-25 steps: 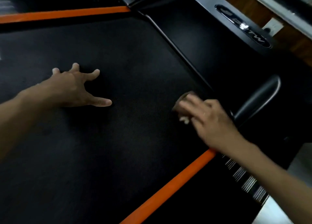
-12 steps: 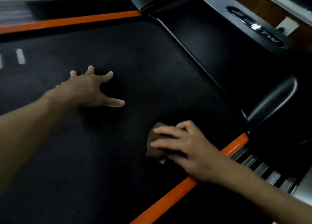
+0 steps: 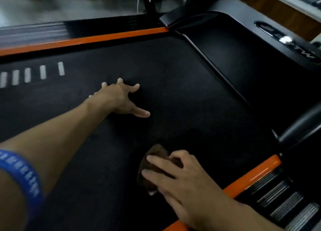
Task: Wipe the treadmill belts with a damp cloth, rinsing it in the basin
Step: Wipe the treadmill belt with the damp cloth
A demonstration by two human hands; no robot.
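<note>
The black treadmill belt (image 3: 182, 91) fills most of the view. My left hand (image 3: 119, 98) rests flat on the belt near its middle, fingers spread, holding nothing. A brown folded cloth (image 3: 154, 163) lies on the belt near the lower right. My right hand (image 3: 180, 180) presses down on the cloth with its fingers laid over it, so most of the cloth is covered. A blue wristband (image 3: 24, 175) sits on my left forearm. No basin is in view.
Orange side rails run along the far edge (image 3: 83, 39) and the near right edge (image 3: 250, 176) of the belt. The black motor cover (image 3: 251, 56) and a handrail (image 3: 300, 126) stand at the right. Ribbed foot strips (image 3: 286, 201) border the right rail.
My right hand has dragged the cloth from beside the motor cover back toward me and to the left across the belt. My left hand has stayed planted on the belt.
</note>
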